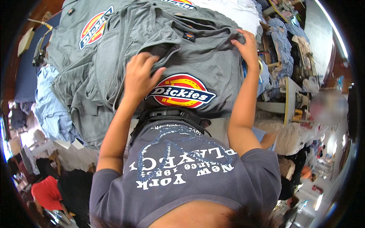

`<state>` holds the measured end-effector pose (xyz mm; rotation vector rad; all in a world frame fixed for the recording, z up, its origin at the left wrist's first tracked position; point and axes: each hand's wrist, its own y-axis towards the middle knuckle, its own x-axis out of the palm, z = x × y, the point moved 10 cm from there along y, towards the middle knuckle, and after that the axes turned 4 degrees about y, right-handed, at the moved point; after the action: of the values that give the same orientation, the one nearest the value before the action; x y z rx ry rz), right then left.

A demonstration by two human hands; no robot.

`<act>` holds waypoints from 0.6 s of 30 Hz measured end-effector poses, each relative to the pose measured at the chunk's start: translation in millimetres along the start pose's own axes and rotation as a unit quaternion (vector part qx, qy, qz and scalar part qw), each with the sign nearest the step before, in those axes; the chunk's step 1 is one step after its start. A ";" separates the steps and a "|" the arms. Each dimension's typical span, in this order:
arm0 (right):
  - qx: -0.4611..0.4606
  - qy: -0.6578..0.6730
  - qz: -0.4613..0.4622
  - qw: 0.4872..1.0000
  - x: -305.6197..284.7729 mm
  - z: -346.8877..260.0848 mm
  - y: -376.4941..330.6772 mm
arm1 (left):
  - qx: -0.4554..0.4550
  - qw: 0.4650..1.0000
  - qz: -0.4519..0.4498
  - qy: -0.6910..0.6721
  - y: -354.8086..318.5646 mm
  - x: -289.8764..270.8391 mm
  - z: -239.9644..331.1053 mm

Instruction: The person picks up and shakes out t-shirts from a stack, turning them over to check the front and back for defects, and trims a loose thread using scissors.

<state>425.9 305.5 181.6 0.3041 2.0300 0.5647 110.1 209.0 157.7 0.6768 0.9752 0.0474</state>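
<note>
A grey T-shirt (213, 62) lies spread before me, with a red and yellow printed emblem on a blue band near its front edge and a small dark neck label at its collar. My right hand (248, 48) pinches its shoulder at the right, thumb and fingers closed on the cloth. My left hand (141, 74) rests by a folded-back flap of grey cloth (161, 51), thumb apart from the bent, slightly blurred fingers. Beneath its palm the grip on the cloth cannot be made out. More rumpled grey shirts (87, 72) lie heaped left of that hand.
Another emblem-printed grey shirt (70, 32) spreads at the far left, with white cloth (237, 13) at the back. Light blue cloth (53, 106) hangs at the left edge. Shelving with blue garments (281, 43) and a person with a blurred head (329, 107) are at the right.
</note>
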 end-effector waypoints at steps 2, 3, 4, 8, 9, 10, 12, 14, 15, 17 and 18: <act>-0.044 0.013 0.017 0.999 9.1 2.3 5.5 | -0.031 0.993 -0.080 0.087 19.5 39.5 -7.8; -0.037 0.035 0.024 0.998 8.1 -0.7 7.5 | -0.024 0.993 -0.089 0.078 29.9 50.4 -14.2; -0.029 0.053 0.034 0.998 2.4 -4.1 8.8 | -0.040 0.996 -0.073 0.029 43.2 51.2 -21.8; 0.062 0.127 0.050 0.989 -6.1 12.8 20.9 | -0.200 0.897 -0.067 -0.389 90.1 37.2 -99.9; 0.091 0.129 0.054 0.986 -14.7 24.3 18.3 | -0.273 0.775 -0.066 -0.567 94.5 45.3 -119.2; 0.106 0.146 0.078 0.980 -18.2 28.2 17.2 | -0.290 0.683 -0.075 -0.666 99.2 41.5 -121.7; 0.073 0.104 0.078 0.989 -6.3 22.5 25.3 | -0.316 0.600 -0.087 -0.729 98.9 46.3 -139.7; 0.060 0.088 0.074 0.992 11.6 35.8 37.7 | -0.336 0.640 -0.104 -0.683 94.2 72.3 -171.6; 0.067 0.090 0.080 0.990 12.6 41.8 35.8 | -0.336 0.649 -0.119 -0.672 96.1 73.3 -171.9; 0.083 0.094 0.091 0.988 9.9 56.2 32.2 | -0.333 0.667 -0.149 -0.650 100.2 76.1 -171.7; 0.125 0.094 0.079 0.985 9.5 59.4 30.5 | -0.323 0.597 -0.158 -0.717 105.9 73.1 -168.6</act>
<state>472.2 351.7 164.8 0.5846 2.2774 0.4473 48.6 403.0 98.0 -0.2744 -0.5677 -0.4049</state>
